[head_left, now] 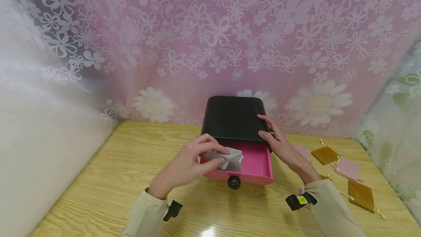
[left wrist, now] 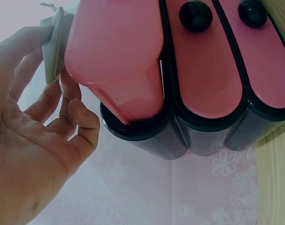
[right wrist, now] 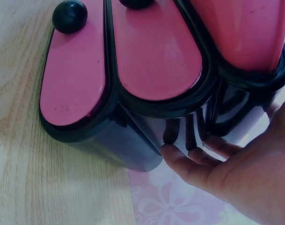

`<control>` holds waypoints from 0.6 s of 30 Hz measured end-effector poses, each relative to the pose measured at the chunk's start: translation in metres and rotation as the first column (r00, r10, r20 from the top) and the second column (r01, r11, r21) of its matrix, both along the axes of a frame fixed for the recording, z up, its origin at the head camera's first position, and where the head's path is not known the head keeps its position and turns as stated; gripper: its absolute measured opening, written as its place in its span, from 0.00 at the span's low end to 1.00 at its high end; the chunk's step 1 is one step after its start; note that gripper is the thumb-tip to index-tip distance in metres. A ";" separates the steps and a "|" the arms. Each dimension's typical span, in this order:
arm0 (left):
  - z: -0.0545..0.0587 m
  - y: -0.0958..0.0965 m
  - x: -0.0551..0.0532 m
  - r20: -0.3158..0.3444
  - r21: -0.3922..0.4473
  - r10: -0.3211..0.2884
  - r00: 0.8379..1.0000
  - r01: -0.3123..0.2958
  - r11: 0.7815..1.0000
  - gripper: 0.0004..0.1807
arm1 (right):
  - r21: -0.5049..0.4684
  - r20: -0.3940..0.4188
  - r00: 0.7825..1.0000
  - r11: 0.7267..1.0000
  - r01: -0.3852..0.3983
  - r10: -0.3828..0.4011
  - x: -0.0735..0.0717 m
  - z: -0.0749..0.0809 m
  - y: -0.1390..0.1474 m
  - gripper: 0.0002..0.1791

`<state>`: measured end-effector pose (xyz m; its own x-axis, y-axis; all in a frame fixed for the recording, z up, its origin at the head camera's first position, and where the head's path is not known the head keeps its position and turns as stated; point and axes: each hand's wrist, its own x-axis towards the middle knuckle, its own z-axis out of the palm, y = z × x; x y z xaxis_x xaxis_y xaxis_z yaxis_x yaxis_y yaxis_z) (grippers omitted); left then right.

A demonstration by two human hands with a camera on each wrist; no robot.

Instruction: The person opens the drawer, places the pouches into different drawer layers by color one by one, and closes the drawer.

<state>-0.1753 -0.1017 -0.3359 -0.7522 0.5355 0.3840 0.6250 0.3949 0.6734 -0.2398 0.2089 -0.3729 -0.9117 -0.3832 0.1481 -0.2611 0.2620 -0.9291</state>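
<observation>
A black cabinet [head_left: 235,118] with three pink-fronted drawers stands on the table, its top pink drawer [head_left: 258,158] pulled out by a round black knob [head_left: 234,182]. My left hand [head_left: 194,160] pinches a grey drawstring pouch [left wrist: 58,47] between thumb and fingers over the drawer's left side. Grey cloth with white cord [head_left: 235,164] shows in the drawer beneath the fingers; whether it is the same pouch I cannot tell. My right hand [head_left: 279,145] rests on the cabinet's right edge, thumb on top. In the right wrist view its fingertips [right wrist: 172,157] touch the dark side wall.
On the table's right lie several drawstring pouches, among them a brown pouch [head_left: 361,195], another brown pouch [head_left: 325,154] and a pink pouch [head_left: 348,168]. A pink flowered curtain [head_left: 217,46] hangs right behind the cabinet. The wooden tabletop [head_left: 108,178] extends to the left.
</observation>
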 end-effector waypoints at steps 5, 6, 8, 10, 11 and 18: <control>-0.004 0.002 -0.003 -0.031 -0.009 0.037 0.999 -0.037 0.999 0.10 | 0.010 -0.004 1.000 1.000 0.003 -0.003 -0.001 -0.003 0.000 0.32; -0.006 0.003 -0.004 -0.043 -0.008 0.042 0.998 -0.043 0.999 0.10 | 0.010 -0.006 1.000 1.000 0.002 -0.002 -0.002 -0.003 0.000 0.32; -0.008 0.005 -0.005 -0.067 -0.008 0.053 0.996 -0.054 0.999 0.10 | 0.013 -0.008 1.000 1.000 0.003 -0.003 -0.002 -0.004 0.000 0.32; -0.010 0.006 -0.007 -0.092 -0.009 0.064 0.994 -0.065 0.998 0.09 | 0.012 -0.013 1.000 1.000 0.001 0.000 -0.003 -0.004 0.000 0.32; -0.011 0.007 -0.007 -0.103 -0.011 0.070 0.992 -0.072 0.997 0.09 | 0.011 -0.014 1.000 1.000 -0.001 0.001 -0.003 -0.004 0.000 0.32; -0.013 0.012 -0.008 -0.136 -0.036 0.097 0.986 -0.102 0.994 0.09 | 0.001 -0.018 1.000 1.000 0.002 -0.002 -0.001 -0.001 0.000 0.32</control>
